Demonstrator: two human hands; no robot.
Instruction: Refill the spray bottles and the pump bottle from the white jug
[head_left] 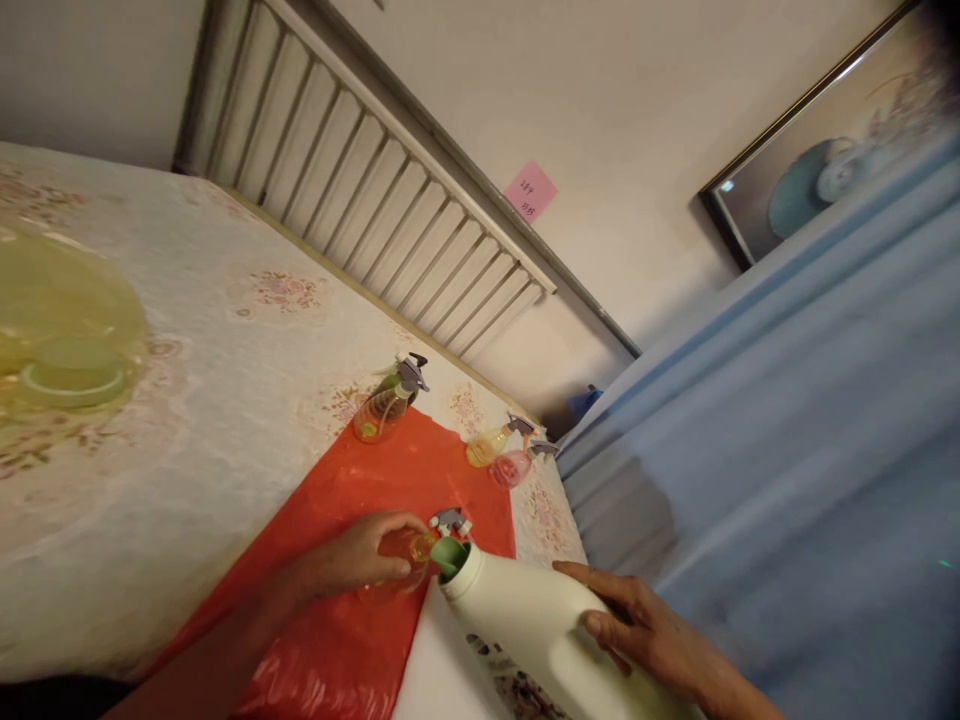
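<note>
My left hand [358, 553] grips a small orange spray bottle [405, 552] that stands on a red plastic sheet [352, 500]. A green funnel [448, 556] sits at the bottle's mouth. My right hand [649, 625] holds a big white jug [540, 625], tilted so its open neck meets the funnel. A grey spray trigger head [450, 520] lies on the sheet just behind the funnel.
An orange-green spray bottle [386, 405] stands at the sheet's far edge; a yellow one [491, 445] and a pink one [514, 465] stand to its right. A yellow basin [60, 330] sits at left on the flowered tablecloth. A radiator [360, 190] lines the wall; blue fabric [787, 450] fills the right.
</note>
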